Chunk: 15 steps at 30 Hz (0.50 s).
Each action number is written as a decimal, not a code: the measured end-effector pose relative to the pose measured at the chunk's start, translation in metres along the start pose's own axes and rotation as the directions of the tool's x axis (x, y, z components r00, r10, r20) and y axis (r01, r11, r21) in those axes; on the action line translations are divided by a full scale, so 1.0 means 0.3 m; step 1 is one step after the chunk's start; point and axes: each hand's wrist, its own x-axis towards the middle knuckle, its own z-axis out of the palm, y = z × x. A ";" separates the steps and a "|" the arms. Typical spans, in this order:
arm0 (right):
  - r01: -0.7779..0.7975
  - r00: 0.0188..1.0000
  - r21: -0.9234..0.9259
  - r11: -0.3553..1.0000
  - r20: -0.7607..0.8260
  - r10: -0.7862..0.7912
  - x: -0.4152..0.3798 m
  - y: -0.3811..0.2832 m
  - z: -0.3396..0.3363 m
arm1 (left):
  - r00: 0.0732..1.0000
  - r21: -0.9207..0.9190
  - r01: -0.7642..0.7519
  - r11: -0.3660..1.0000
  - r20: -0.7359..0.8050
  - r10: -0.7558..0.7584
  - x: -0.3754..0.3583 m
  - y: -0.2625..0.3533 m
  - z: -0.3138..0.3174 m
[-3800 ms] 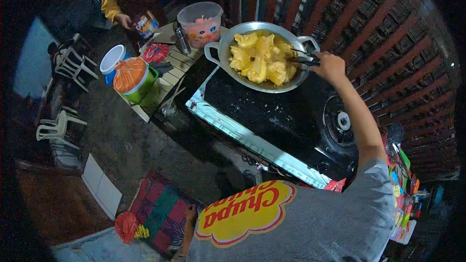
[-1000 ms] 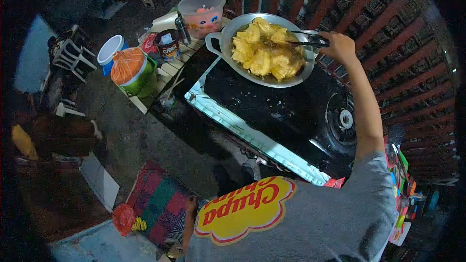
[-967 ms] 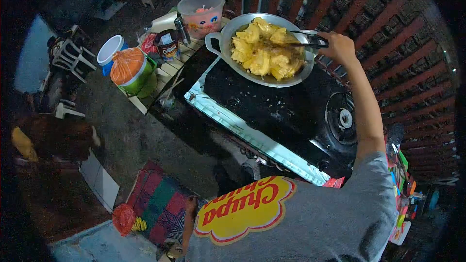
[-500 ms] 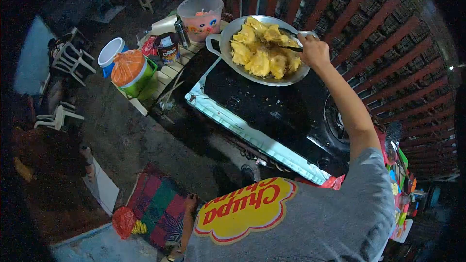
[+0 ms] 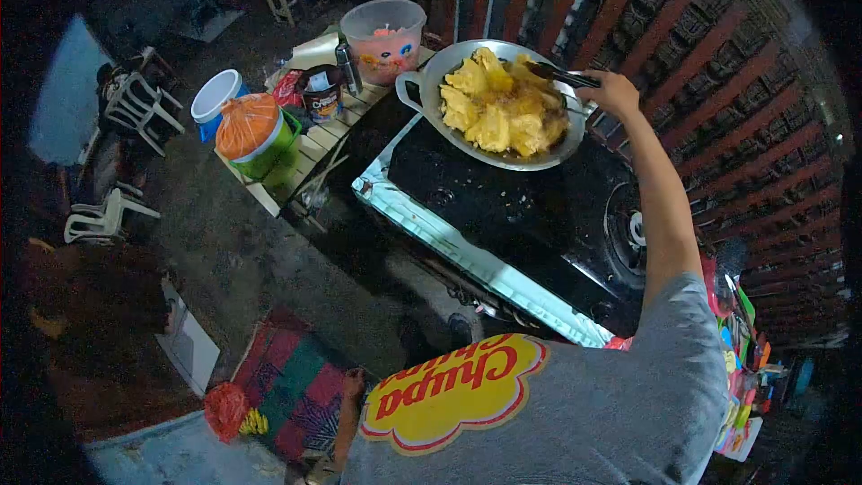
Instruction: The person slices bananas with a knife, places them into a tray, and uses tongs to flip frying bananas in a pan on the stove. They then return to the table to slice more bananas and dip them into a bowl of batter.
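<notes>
A wide metal pan (image 5: 429, 106) on the black stove (image 5: 467, 193) holds several yellow battered pieces (image 5: 492, 128) in bubbling oil. My right hand (image 5: 614, 94) is closed on the handle end of dark tongs (image 5: 564, 76), at the pan's right rim. The tongs' tips reach over the pieces at the upper right of the pan; whether they grip one is unclear. Low down beside my shirt, my left hand (image 5: 355, 383) hangs near a checked cloth (image 5: 296, 373); its fingers are too dark and small to make out.
Left of the pan, a slatted table (image 5: 334, 132) bears a clear tub (image 5: 383, 40), a dark bucket (image 5: 321, 94), a flask (image 5: 348, 70) and a green container with an orange cover (image 5: 256, 135). Behind stands a slatted fence (image 5: 664, 54). White chairs (image 5: 139, 108) stand far left.
My right hand and the tongs have lifted from the middle of the pan towards its upper right rim. The pieces there lie differently. The whole view has shifted slightly.
</notes>
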 end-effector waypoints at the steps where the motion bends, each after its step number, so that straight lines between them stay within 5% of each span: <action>1: 0.003 1.000 0.000 1.000 -0.002 -0.003 0.026 0.037 0.007 | 1.000 0.031 -0.011 0.999 0.025 0.010 0.010 -0.009 0.003; 4: -0.085 0.976 0.232 0.969 0.213 0.035 0.087 0.100 0.012 | 0.995 0.126 0.102 0.987 -0.034 -0.098 -0.117 0.238 -0.088; 7: -0.132 0.973 0.192 0.972 0.211 0.090 0.132 0.131 0.057 | 0.997 0.157 -0.046 0.987 -0.053 0.055 -0.039 0.077 -0.014; 11: -0.138 0.960 0.253 0.958 0.271 0.066 0.151 0.115 0.061 | 1.000 0.127 0.017 0.992 0.022 -0.020 0.002 0.009 0.013; 13: -0.159 0.931 0.210 0.965 0.357 0.075 0.134 0.080 0.014 | 0.992 -0.121 -0.115 0.986 0.046 0.121 0.026 -0.052 0.045; 15: -0.071 0.977 0.068 0.995 0.206 0.056 0.137 0.100 0.034 | 0.998 0.003 -0.042 0.999 0.047 0.041 -0.016 0.058 -0.004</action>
